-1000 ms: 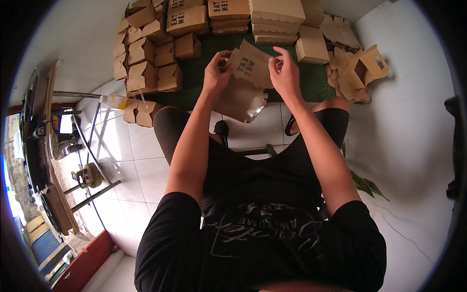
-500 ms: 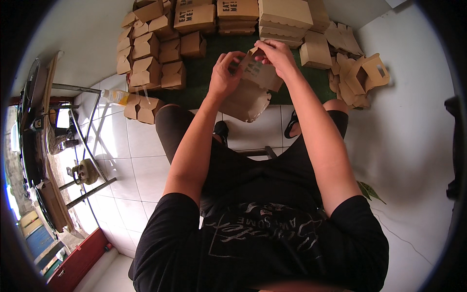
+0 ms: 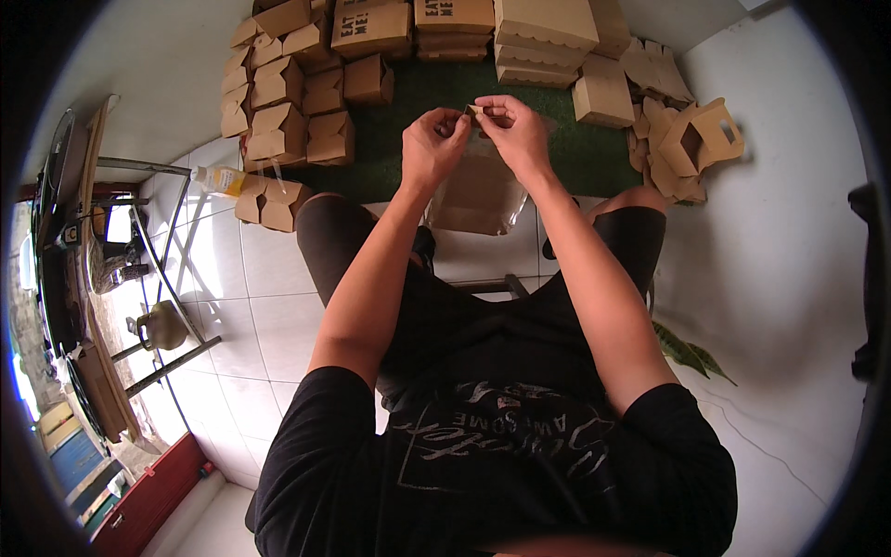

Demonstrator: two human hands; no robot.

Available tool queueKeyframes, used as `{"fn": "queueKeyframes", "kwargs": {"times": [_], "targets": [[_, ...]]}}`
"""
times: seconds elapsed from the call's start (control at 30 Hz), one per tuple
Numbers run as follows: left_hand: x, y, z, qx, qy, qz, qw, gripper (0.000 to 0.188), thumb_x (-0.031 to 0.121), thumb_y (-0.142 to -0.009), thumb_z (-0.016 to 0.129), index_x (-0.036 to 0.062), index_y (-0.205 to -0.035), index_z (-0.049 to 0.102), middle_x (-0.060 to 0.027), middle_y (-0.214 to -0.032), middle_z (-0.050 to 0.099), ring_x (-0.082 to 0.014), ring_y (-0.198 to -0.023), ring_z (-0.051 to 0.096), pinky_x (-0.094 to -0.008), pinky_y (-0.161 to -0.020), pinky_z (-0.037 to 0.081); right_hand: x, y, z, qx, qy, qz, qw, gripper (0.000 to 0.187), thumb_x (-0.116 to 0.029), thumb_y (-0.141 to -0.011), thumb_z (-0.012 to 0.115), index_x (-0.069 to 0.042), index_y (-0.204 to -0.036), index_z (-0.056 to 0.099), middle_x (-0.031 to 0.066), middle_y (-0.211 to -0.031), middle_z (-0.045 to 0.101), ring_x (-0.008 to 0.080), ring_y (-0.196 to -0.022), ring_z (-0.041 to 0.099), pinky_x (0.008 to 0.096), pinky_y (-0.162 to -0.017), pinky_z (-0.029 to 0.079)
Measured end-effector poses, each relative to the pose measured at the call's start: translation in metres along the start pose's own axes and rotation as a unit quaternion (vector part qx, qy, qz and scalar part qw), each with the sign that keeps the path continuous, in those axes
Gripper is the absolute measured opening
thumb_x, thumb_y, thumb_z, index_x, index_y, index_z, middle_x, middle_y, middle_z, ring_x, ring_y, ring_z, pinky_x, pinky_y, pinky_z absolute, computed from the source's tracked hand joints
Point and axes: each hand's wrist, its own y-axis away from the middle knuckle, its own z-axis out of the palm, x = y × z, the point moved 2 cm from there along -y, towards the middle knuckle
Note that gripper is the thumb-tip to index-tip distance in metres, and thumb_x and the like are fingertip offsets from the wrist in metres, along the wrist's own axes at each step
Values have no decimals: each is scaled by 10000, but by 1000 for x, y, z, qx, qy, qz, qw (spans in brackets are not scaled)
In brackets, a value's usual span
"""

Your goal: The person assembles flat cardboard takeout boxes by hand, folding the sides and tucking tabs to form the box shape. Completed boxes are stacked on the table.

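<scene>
Between my knees I hold a brown cardboard food box (image 3: 475,195), partly folded, with its wide panel hanging down toward my lap. My left hand (image 3: 432,147) pinches the box's far left corner. My right hand (image 3: 515,137) is closed on the same far edge, its thumb and fingertips nearly meeting the left ones at a small folded flap. The hands hide much of the far side of the box.
Ahead lies a dark green mat (image 3: 427,88). Small folded boxes (image 3: 277,132) are piled at its left, larger printed boxes (image 3: 371,32) and plain ones (image 3: 546,26) behind. Loose cardboard pieces (image 3: 691,144) lie right. A bottle (image 3: 219,181) stands near the left boxes.
The box has turned so its hanging panel now faces me more squarely. My right hand has come nearer and slightly left, and both hands now meet at one corner flap.
</scene>
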Motion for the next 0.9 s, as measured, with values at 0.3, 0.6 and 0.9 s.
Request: {"fn": "queueKeyframes", "kwargs": {"times": [0.3, 0.6, 0.9], "targets": [[-21, 4, 4, -60, -24, -47, 997, 386, 343, -1045, 811, -16, -1179, 866, -187, -942, 844, -264, -853, 827, -390, -808, 633, 29, 13, -4, 8, -34, 40, 999, 256, -103, -1055, 848, -30, -1299, 817, 76, -1134, 856, 145, -1022, 808, 305, -933, 641], [-38, -13, 16, -55, -70, 98, 991, 264, 235, -1079, 779, -9, -1167, 833, -216, -1051, 773, -406, -963, 771, -478, -876, 614, 6, 9, -13, 17, 308, -33, 951, 397, -127, -924, 859, -189, -1315, 831, 165, -1175, 740, 365, -1096, 739, 455, -985, 617], [-38, -21, 19, -114, -39, 144, 982, 216, 182, -1101, 769, 7, -1222, 800, -210, -1131, 758, -392, -1028, 770, -482, -901, 609, 1, 0, -27, 25, 422, -165, 891, 262, -229, -928, 921, -321, -1162, 846, 17, -1350, 658, 394, -1296, 615, 653, -1071, 489]]}}
